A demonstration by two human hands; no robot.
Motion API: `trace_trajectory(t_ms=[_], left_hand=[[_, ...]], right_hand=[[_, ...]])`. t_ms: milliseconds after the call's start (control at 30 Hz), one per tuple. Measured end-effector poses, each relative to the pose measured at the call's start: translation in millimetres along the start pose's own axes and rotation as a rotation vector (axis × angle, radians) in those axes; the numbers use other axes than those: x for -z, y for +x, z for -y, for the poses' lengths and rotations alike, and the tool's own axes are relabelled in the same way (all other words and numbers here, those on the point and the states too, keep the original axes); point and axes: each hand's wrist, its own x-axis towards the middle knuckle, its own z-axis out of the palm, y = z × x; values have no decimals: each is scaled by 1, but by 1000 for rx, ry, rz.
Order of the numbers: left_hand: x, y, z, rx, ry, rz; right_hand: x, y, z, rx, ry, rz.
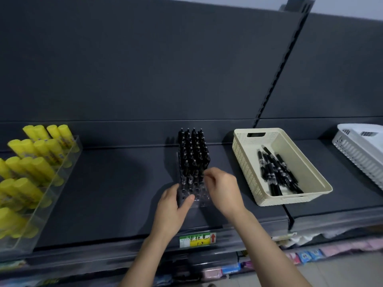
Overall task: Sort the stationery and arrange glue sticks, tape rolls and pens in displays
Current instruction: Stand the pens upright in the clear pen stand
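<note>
A clear pen display stand (200, 200) sits mid-shelf, its rear rows filled with upright black pens (192, 152) and its front holes bare. My left hand (173, 206) grips the stand's front left corner, thumb on top. My right hand (222, 188) hovers at the stand's right side with fingers curled near the pens; whether it pinches a pen I cannot tell. A cream basket (244, 162) to the right holds several loose black pens (275, 172). Yellow glue sticks (35, 162) stand in a clear tiered display (68, 168) at the left.
A white slotted basket (358, 150) sits at the far right of the dark shelf (116, 193). A yellow-green price label (196, 240) is fixed to the shelf's front edge. Coloured packets show on the lower shelf beneath.
</note>
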Motion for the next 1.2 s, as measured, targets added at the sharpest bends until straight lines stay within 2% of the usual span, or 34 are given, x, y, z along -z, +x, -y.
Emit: trace_trajectory(t_ms=[100,200,400,733,867,1000,1200], left_hand=[[10,0,-5,39,33,-100],[22,0,-22,-12,21,-162],[17,-1,-76,-158,-49,14],[-81,28,-157,-243,-1,98],[-127,44,-183,-229,20,124],[-168,68,-191,-185,127,145],[-204,101,-195,18,331,219]], right_hand=[[13,0,-6,-12,-33,-55],[28,4,-13,-32,-39,-93],[54,17,-38,-40,-36,-107],[139,33,-146,-85,-107,-151],[172,46,-198,-103,-177,-164],[179,58,-226,-29,-154,-146],[171,63,-242,19,-122,-93]])
